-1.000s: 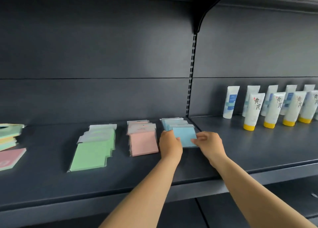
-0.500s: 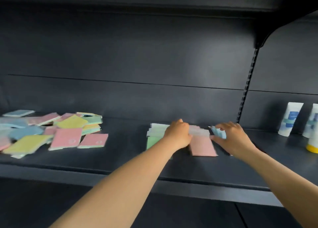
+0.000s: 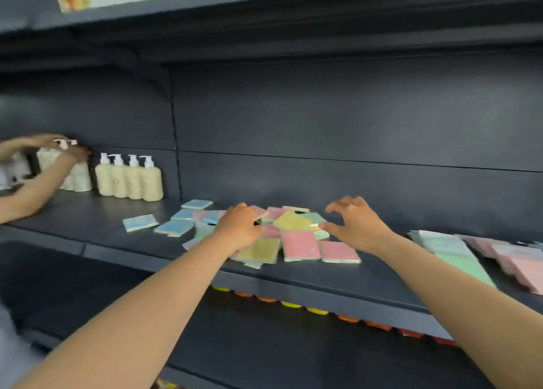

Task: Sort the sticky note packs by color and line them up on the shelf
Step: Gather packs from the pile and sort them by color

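- Both hands have moved left, off the sorted rows and onto the unsorted pile (image 3: 289, 233).
- Left hand (image 3: 239, 230): curled on the pile; whether its fingers pinch a pack, cannot tell.
- Right hand (image 3: 357, 225): fingers spread, empty, hovering beside a yellow pack (image 3: 292, 221), probably the next pick.
- Green row (image 3: 458, 259) and pink row (image 3: 517, 262) lie right on the shelf (image 3: 97, 235), grouped by colour.

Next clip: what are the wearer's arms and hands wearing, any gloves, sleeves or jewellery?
Nothing shows. The left hand and right hand are bare, with no gloves, rings or watch in view, and both forearms are uncovered right to the bottom edge of the frame, so no sleeve appears.
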`<state>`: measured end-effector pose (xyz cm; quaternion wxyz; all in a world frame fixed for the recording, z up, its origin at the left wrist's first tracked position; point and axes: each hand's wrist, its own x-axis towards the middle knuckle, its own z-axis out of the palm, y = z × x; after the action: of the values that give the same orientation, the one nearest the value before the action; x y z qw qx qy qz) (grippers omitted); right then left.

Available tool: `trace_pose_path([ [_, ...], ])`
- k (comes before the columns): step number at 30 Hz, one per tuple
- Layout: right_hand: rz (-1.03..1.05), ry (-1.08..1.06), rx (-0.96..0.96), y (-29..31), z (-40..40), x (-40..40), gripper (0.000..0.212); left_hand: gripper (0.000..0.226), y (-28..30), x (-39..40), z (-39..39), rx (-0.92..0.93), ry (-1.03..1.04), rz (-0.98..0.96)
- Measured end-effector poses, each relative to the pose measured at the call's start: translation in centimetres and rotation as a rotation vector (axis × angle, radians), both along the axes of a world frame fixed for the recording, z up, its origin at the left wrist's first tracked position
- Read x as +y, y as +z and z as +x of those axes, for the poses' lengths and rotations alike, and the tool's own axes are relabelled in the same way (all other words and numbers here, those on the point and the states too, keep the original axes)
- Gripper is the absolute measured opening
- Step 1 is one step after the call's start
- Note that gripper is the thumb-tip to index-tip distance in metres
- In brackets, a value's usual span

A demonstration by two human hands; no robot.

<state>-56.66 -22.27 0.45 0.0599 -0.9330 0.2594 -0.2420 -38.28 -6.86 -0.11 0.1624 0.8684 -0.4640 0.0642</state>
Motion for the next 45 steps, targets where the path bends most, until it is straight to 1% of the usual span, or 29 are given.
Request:
trace_pose_path([
  [3, 0.041, 0.028, -0.025, -0.5, 5.6, 3.9, 0.045, 0.037, -0.6, 5.4, 5.9, 0.005, 0.078, 0.035],
  [7, 0.073, 0.065, 0.001, -1.5, 12.1, 8.0, 0.045, 0.041, -1.2, 10.9, 12.1, 0.054, 0.146, 0.032],
  [13, 0.09, 0.097, 0.061, -1.9, 20.2, 10.3, 0.043, 0.038, -2.7, 14.5, 20.5, 0.159, 0.188, -0.011],
  [15, 0.097, 0.1, 0.089, -2.1, 22.6, 9.9, 0.042, 0.041, -3.2, 14.6, 22.5, 0.192, 0.188, -0.032],
  [19, 0.14, 0.109, 0.078, -2.2, 27.2, 8.6, 0.041, 0.047, -3.7, 13.9, 27.1, 0.24, 0.174, -0.025],
  [22, 0.238, 0.148, 0.1, -2.3, 31.1, 8.1, 0.044, 0.047, -3.5, 13.0, 31.2, 0.273, 0.136, -0.004],
  [24, 0.305, 0.189, 0.172, -2.7, 33.6, 7.9, 0.046, 0.05, -3.3, 12.3, 33.6, 0.309, 0.117, 0.027],
  [26, 0.327, 0.207, 0.247, -3.1, 35.8, 7.8, 0.051, 0.06, -3.4, 11.6, 36.0, 0.351, 0.104, 0.063],
  [30, 0.376, 0.217, 0.328, -3.5, 39.1, 7.3, 0.061, 0.076, -3.6, 10.4, 39.5, 0.431, 0.091, 0.147],
  [33, 0.371, 0.216, 0.465, -3.7, 40.6, 7.4, 0.059, 0.087, -3.9, 9.9, 40.8, 0.478, 0.066, 0.242],
  [34, 0.35, 0.224, 0.508, -3.8, 41.0, 7.5, 0.064, 0.088, -4.1, 9.7, 41.1, 0.485, 0.052, 0.268],
  [36, 0.323, 0.228, 0.569, -3.9, 41.5, 7.7, 0.074, 0.089, -4.2, 9.5, 41.6, 0.488, 0.037, 0.299],
  [40, 0.342, 0.195, 0.638, -3.5, 41.9, 8.5, 0.067, 0.093, -3.8, 9.0, 42.4, 0.512, 0.001, 0.372],
  [42, 0.355, 0.159, 0.677, -3.2, 42.0, 9.0, 0.073, 0.094, -3.5, 8.9, 42.4, 0.502, -0.012, 0.427],
  [44, 0.335, 0.122, 0.716, -3.1, 42.1, 9.4, 0.083, 0.08, -3.2, 8.7, 42.3, 0.484, -0.026, 0.467],
  [45, 0.32, 0.106, 0.736, -3.0, 42.1, 9.7, 0.083, 0.072, -3.2, 8.6, 42.2, 0.491, -0.037, 0.483],
])
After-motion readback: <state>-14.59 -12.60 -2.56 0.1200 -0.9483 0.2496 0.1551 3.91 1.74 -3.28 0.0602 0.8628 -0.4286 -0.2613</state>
